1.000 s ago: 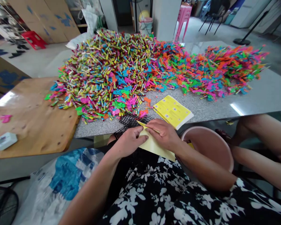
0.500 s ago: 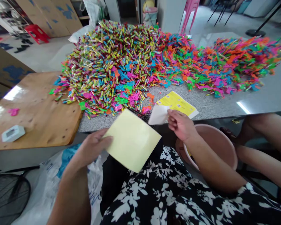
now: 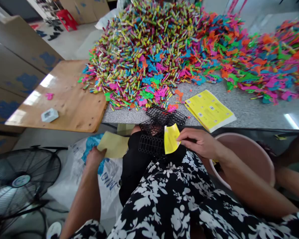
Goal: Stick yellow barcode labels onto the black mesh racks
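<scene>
The single view looks from the person's head, close before the desk (image 3: 259, 114), forward and down over it.

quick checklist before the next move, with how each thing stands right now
1. Left hand has the pale sheet: ok, gripped at one edge.
2. Right hand has the yellow piece: ok, pinched by its edge.
3. Sheet and piece apart: ok, a wide gap between them.
4. Yellow stack fully on the table: not ok, its near corner seems to jut past the edge.
5. Yellow piece clear of the black mesh: cannot tell, they overlap in this view.
</scene>
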### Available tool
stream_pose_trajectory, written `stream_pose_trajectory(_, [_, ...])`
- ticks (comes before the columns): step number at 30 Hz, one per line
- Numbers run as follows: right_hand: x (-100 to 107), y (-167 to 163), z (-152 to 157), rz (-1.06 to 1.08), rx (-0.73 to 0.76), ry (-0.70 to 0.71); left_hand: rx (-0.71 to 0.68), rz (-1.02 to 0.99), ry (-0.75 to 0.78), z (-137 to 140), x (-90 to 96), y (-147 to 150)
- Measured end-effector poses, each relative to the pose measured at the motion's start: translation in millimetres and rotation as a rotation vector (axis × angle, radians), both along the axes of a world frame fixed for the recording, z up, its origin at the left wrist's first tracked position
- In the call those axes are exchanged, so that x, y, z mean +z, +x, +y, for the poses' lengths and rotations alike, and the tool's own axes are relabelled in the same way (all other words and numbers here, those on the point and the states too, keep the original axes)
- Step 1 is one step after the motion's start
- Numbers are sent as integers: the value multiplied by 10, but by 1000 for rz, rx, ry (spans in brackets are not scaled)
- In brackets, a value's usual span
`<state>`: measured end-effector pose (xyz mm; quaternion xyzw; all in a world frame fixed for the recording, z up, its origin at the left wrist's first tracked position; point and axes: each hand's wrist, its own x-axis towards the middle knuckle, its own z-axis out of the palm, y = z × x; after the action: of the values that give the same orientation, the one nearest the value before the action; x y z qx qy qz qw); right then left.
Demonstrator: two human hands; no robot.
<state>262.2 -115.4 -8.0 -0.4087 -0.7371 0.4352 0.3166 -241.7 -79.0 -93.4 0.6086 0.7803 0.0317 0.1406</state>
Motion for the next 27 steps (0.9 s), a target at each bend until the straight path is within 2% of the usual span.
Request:
stream_pose_trajectory(2, [39,-101,56,-55,165,32,97,39,95,29,3,246])
stream_pose_trajectory(3, [49,-154,84,-78,231,41,96,34,156,38,40,413])
stream_pose_trajectory(5, [58,-260,134,-122,332,61,-41,-83,444,32,176,818])
stream_pose_trajectory(7, [56,-355,170,-154,378,91,-208,-213,556,-12,351,1249])
stream_pose_trajectory(8, [54,-395,182,-163,386,106,-237,-303,568,-44,434,1445])
stream_pose_trajectory(9, [51,-428,190,-165,392,116,-286,-426,501,-80,505,1613])
stream_pose_trajectory(11, [45,-475,197,-154,404,120,-344,-719,215,-148,594,1843])
stream_pose_trajectory(13, [37,-501,197,-122,417,105,-365,-927,-47,-192,615,1932])
stream_pose_trajectory(17, [-7,-535,193,-48,408,76,-326,-1061,-261,-221,572,1844])
stream_pose_trajectory(20, [-78,-559,170,-87,349,72,-283,-1112,-318,-246,544,1744])
stream_pose_trajectory(23, [-184,-581,101,-189,204,53,-211,-1034,-222,-288,489,1716])
stream_pose_trajectory(27, [-318,-612,-49,-202,-64,-91,-161,-904,-111,-320,391,1771])
